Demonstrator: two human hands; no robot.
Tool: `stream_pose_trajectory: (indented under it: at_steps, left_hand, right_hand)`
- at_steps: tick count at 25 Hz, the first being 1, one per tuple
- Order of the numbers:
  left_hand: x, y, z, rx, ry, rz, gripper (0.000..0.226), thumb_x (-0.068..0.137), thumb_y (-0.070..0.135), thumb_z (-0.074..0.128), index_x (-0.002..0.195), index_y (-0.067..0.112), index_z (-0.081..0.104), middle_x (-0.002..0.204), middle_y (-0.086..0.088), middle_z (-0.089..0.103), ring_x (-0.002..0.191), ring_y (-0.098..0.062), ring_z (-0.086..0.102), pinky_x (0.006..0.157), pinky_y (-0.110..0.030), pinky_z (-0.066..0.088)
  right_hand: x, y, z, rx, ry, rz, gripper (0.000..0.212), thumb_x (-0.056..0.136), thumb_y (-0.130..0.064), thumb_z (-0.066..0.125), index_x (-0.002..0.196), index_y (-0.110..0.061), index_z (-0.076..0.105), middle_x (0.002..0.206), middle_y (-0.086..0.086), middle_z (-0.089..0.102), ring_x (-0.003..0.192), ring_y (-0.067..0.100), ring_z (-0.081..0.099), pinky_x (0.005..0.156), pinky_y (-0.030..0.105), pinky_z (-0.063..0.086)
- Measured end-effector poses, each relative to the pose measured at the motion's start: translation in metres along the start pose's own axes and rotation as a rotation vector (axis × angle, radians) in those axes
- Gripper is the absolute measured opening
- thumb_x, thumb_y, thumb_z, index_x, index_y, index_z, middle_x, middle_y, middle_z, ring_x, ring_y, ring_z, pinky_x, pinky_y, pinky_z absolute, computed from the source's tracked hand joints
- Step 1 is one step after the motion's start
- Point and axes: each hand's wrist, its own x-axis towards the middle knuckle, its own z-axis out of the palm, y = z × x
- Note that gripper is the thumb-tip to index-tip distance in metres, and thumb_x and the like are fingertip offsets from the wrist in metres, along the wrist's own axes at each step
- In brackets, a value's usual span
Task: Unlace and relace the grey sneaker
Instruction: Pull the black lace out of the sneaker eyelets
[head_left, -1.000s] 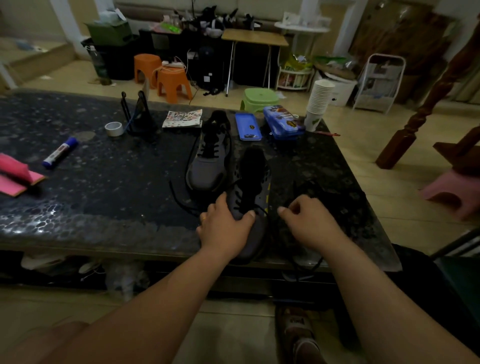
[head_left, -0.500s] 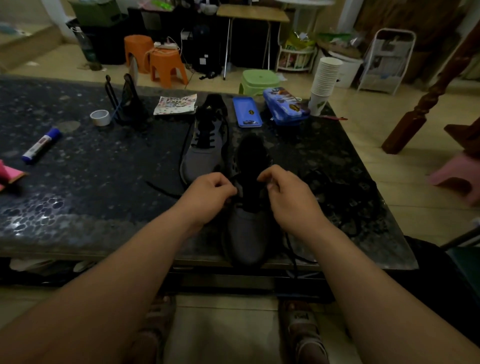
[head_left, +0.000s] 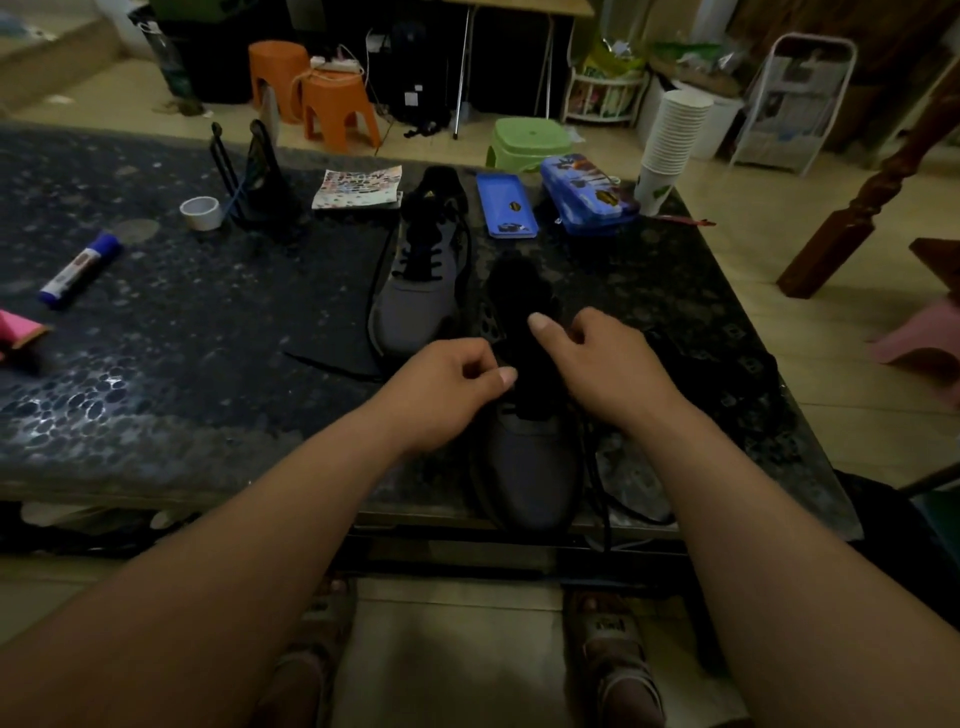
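Observation:
A grey sneaker (head_left: 530, 467) with a black tongue lies toe toward me at the near edge of the dark speckled table (head_left: 156, 364). Its black lace (head_left: 602, 499) trails off the toe's right side and over the table edge. My left hand (head_left: 447, 384) hovers at the shoe's left side with fingers curled, thumb and forefinger pinched together over the lace area. My right hand (head_left: 597, 358) sits over the tongue's right side, fingers curled and thumb stretched out. What either hand pinches is too dark to make out. A second grey sneaker (head_left: 421, 280), laced, lies just behind to the left.
A blue lid (head_left: 506, 205) and blue tin (head_left: 589, 200) lie behind the shoes, a stack of paper cups (head_left: 670, 145) at the far right corner. Tape roll (head_left: 200, 213), black stand (head_left: 254, 176), printed sheet (head_left: 358, 187), a marker (head_left: 80, 267) and a pink item (head_left: 18, 330) lie to the left.
Both hands moved from the toe up to the lacing area; the right thumb has since stretched forward over the tongue. The view has tilted down and closer.

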Motion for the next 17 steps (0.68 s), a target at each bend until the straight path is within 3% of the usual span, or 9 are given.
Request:
stream_pose_trajectory:
  at_steps: [2, 4, 6, 8, 10, 13, 15, 17]
  left_hand:
    - [-0.001, 0.001, -0.003, -0.035, -0.026, -0.001, 0.029, 0.102, 0.028, 0.064, 0.077, 0.016, 0.055, 0.072, -0.004, 0.061, 0.067, -0.013, 0.057, 0.066, -0.034, 0.05]
    - [-0.002, -0.001, -0.006, -0.211, -0.022, -0.079, 0.03, 0.103, 0.017, 0.059, 0.075, 0.016, 0.049, 0.082, -0.006, 0.069, 0.081, -0.02, 0.068, 0.077, -0.037, 0.058]
    - [-0.004, -0.004, -0.009, -0.455, -0.004, -0.185, 0.032, 0.104, 0.01, 0.053, 0.075, 0.017, 0.045, 0.097, -0.007, 0.077, 0.094, -0.021, 0.073, 0.088, -0.038, 0.06]
    - [-0.005, -0.01, -0.012, -0.512, 0.025, -0.238, 0.029, 0.102, 0.01, 0.057, 0.077, 0.018, 0.045, 0.106, -0.013, 0.077, 0.102, -0.023, 0.074, 0.091, -0.04, 0.061]
    - [-0.001, -0.017, -0.012, -0.346, 0.029, -0.209, 0.021, 0.097, 0.013, 0.068, 0.084, 0.015, 0.051, 0.109, -0.02, 0.074, 0.104, -0.029, 0.074, 0.088, -0.045, 0.063]
    - [0.001, -0.015, -0.007, -0.04, 0.019, -0.062, 0.015, 0.096, 0.034, 0.07, 0.099, 0.024, 0.06, 0.096, -0.008, 0.071, 0.089, -0.027, 0.073, 0.078, -0.045, 0.063]
    - [0.004, -0.012, -0.006, 0.099, 0.042, 0.041, 0.019, 0.097, 0.043, 0.068, 0.094, 0.026, 0.06, 0.086, -0.003, 0.069, 0.078, -0.022, 0.069, 0.073, -0.045, 0.059]
    - [0.007, -0.011, -0.006, 0.138, 0.0, 0.082, 0.02, 0.101, 0.036, 0.064, 0.087, 0.022, 0.06, 0.083, -0.008, 0.067, 0.075, -0.02, 0.065, 0.075, -0.047, 0.058]
  right_hand:
    - [0.002, -0.001, 0.001, -0.067, -0.034, -0.012, 0.046, 0.103, -0.054, 0.042, 0.08, -0.016, 0.054, 0.083, 0.004, 0.059, 0.086, 0.033, 0.06, 0.067, 0.037, 0.037]
    - [0.001, 0.001, -0.001, -0.052, -0.068, -0.035, 0.029, 0.102, -0.029, 0.046, 0.081, -0.009, 0.051, 0.083, 0.009, 0.057, 0.09, 0.04, 0.062, 0.066, 0.04, 0.04]
    - [-0.001, -0.001, -0.008, 0.158, -0.085, 0.058, 0.029, 0.099, -0.023, 0.047, 0.079, -0.006, 0.058, 0.079, 0.017, 0.068, 0.075, 0.039, 0.069, 0.059, 0.041, 0.052]
    - [-0.006, -0.001, -0.012, 0.361, -0.093, 0.172, 0.04, 0.1, -0.027, 0.043, 0.072, -0.006, 0.061, 0.068, 0.017, 0.071, 0.056, 0.033, 0.069, 0.048, 0.031, 0.051]
    - [-0.01, 0.001, -0.009, 0.34, -0.13, 0.144, 0.038, 0.104, -0.029, 0.041, 0.072, -0.013, 0.056, 0.066, 0.012, 0.067, 0.054, 0.027, 0.066, 0.053, 0.031, 0.055]
    - [-0.014, 0.0, -0.01, 0.313, -0.144, 0.085, 0.036, 0.107, -0.03, 0.04, 0.074, -0.02, 0.05, 0.069, 0.009, 0.064, 0.059, 0.024, 0.064, 0.064, 0.036, 0.059]
    - [-0.014, 0.001, -0.01, 0.288, -0.133, 0.063, 0.035, 0.106, -0.028, 0.04, 0.074, -0.021, 0.049, 0.074, 0.015, 0.068, 0.064, 0.032, 0.069, 0.069, 0.042, 0.062]
    - [-0.015, -0.001, -0.01, 0.256, -0.126, 0.042, 0.035, 0.105, -0.027, 0.04, 0.073, -0.022, 0.049, 0.082, 0.022, 0.071, 0.075, 0.041, 0.073, 0.075, 0.049, 0.064]
